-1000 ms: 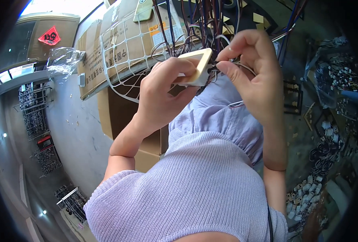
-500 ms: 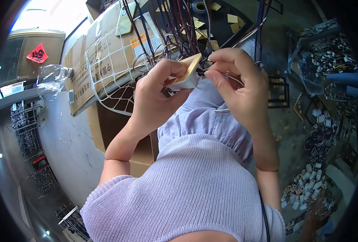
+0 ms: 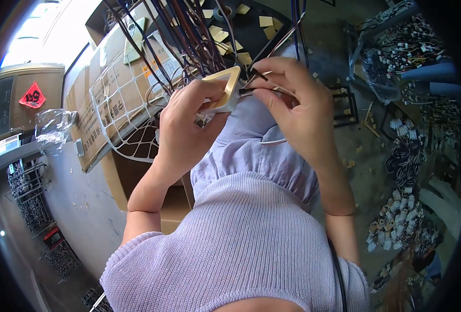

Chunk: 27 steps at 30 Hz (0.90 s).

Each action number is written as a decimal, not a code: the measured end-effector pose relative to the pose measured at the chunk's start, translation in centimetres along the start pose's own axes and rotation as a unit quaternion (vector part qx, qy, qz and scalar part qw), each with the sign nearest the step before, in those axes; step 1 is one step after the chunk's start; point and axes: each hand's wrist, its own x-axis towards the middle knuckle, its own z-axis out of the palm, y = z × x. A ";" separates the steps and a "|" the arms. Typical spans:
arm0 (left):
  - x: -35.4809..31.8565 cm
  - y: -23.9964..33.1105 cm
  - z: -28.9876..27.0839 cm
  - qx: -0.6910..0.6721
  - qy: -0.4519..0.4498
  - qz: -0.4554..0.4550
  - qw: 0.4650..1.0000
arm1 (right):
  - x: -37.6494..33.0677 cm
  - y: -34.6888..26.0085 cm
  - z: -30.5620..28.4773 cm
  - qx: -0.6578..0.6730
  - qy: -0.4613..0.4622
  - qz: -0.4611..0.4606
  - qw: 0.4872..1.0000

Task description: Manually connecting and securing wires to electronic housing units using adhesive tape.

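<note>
My left hand (image 3: 189, 117) is closed around a small white housing with a yellowish rim (image 3: 233, 82), the thumb underneath and the fingers reaching into its hollow side. Just right of it, my right hand (image 3: 304, 106) pinches a thin wire with dark ends (image 3: 260, 74) between thumb and fingers. One dark end lies close to the housing's right side; whether it goes in, I cannot tell. A thin pale wire (image 3: 273, 142) curves out below my right hand over the lavender skirt.
Dark, red and blue wires (image 3: 189, 31) hang ahead of my hands. On the left, a white net (image 3: 117, 112) drapes over a large cardboard box (image 3: 98, 99). Yellowish pieces (image 3: 265, 21) lie on a black surface. White parts (image 3: 394, 221) and wire bundles (image 3: 410, 158) are piled at right.
The view has shifted, so the surroundings sit further left. My right hand has turned slightly, and the wire's dark ends show more clearly between the fingers. Both hands keep their grip.
</note>
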 end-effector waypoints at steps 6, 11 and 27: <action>0.6 -0.7 0.9 -0.057 0.002 -0.016 0.998 | -0.5 -0.8 -1.0 -0.139 -0.082 -0.012 0.987; 0.5 -0.3 1.1 -0.070 -0.009 -0.009 0.997 | -0.9 0.8 -0.3 -0.010 -0.020 0.003 1.000; -0.5 -0.8 1.2 -0.201 -0.054 -0.045 0.977 | -0.7 0.1 -1.3 0.179 -0.021 0.137 0.974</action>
